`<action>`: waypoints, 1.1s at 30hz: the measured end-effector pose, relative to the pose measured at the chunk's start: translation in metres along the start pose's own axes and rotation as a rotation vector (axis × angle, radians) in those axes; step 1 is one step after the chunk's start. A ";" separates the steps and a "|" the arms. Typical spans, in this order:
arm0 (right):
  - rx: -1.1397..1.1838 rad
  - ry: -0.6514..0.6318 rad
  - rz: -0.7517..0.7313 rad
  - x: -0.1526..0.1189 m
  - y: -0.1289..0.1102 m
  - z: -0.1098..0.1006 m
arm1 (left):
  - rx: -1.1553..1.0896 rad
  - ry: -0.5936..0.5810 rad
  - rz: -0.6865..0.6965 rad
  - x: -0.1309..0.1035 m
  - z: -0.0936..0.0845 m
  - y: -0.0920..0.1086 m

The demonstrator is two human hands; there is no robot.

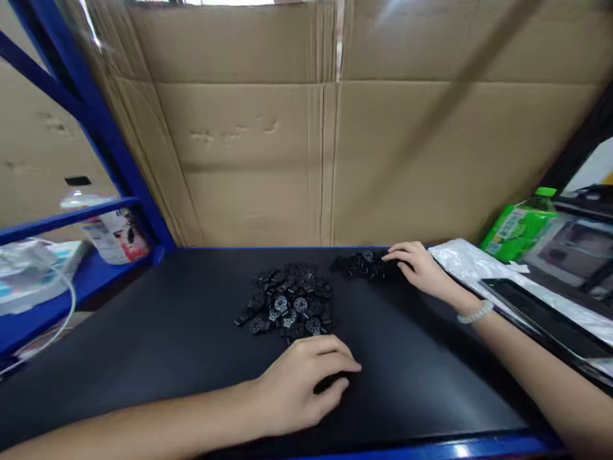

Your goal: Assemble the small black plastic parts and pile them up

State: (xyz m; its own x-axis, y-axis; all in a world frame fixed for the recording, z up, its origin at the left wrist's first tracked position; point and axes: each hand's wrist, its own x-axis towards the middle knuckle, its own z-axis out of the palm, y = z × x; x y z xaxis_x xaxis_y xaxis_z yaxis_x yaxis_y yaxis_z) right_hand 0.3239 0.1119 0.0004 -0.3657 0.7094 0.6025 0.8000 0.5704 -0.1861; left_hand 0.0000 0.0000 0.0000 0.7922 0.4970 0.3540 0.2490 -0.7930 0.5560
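Observation:
A pile of small black plastic parts [287, 300], several with round perforated discs, lies in the middle of the black tabletop. My left hand [313, 383] rests on the table just in front of this pile, its fingers loosely bent and the thumb apart from them, with nothing visible between. At the back right is a smaller heap of black pieces [361, 263], too dark to make out singly. Over its right end reaches my right hand [414, 265], fingers spread and fingertips at the pieces. A beaded bracelet [476, 312] circles the right wrist.
Cardboard sheets [249, 147] wall off the back. On the right lie a dark flat device like a phone or tablet [546, 316], plastic wrapping [462, 259] and a green-labelled bottle [520, 223]. A blue frame [143, 211] with a jug [108, 236] and cable stands left.

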 end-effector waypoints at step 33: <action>1.156 -0.287 0.510 -0.027 -0.161 0.011 | -0.619 0.416 -0.585 0.015 -0.007 0.002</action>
State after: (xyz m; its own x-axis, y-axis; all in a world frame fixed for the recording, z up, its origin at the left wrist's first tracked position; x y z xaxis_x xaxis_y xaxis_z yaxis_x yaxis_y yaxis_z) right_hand 0.1999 0.0053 0.0057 -0.3466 0.9320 0.1059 0.0583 0.1341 -0.9893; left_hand 0.0087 0.0083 0.0123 0.3434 0.9369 0.0660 0.1100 -0.1099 0.9878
